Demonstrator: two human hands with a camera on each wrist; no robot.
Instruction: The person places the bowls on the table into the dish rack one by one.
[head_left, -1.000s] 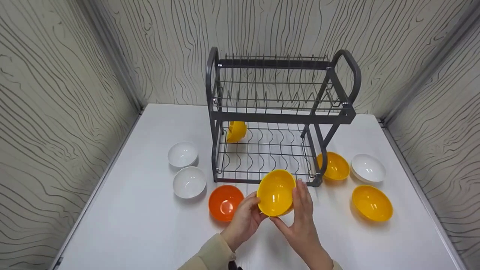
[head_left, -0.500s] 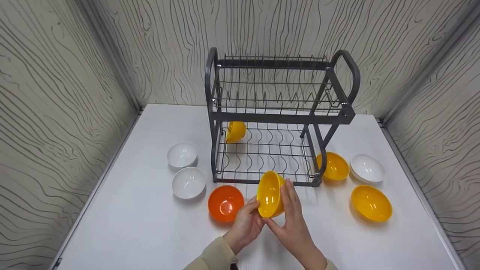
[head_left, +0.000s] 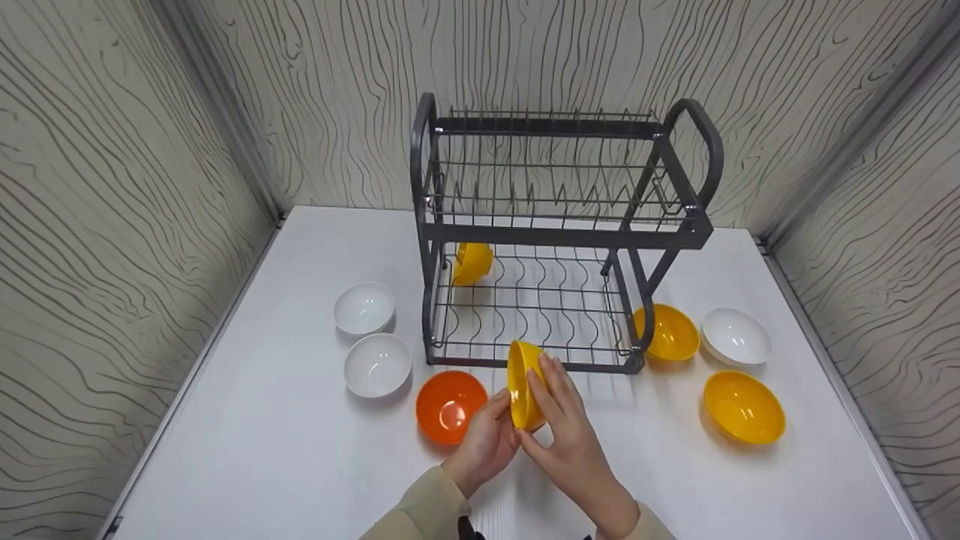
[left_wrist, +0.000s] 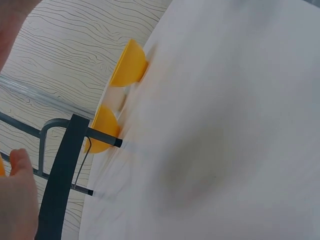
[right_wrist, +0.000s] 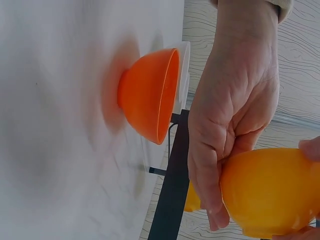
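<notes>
Above the white table's front part, a yellow bowl [head_left: 525,386] is held on its side between both hands, its opening facing left in the head view. My left hand [head_left: 484,448] grips the rim at the lower left, thumb up along it. Across the outer wall lie the fingers of my right hand [head_left: 568,442], with its thumb at the bottom of the rim. The right wrist view shows the bowl [right_wrist: 272,192] from outside, beside the left palm [right_wrist: 235,110]. An orange bowl [head_left: 451,407] stands just left of the left hand.
Behind the hands stands a dark two-tier dish rack [head_left: 562,236]; another yellow bowl [head_left: 473,264] sits tilted on its lower tier. Two white bowls [head_left: 377,365] are at left. At right are a white bowl [head_left: 736,336] and two yellow bowls [head_left: 744,406].
The held bowl has turned from facing up toward the camera to standing on its side, opening leftward. My right hand has moved left with it, its fingers now over the outer wall.
</notes>
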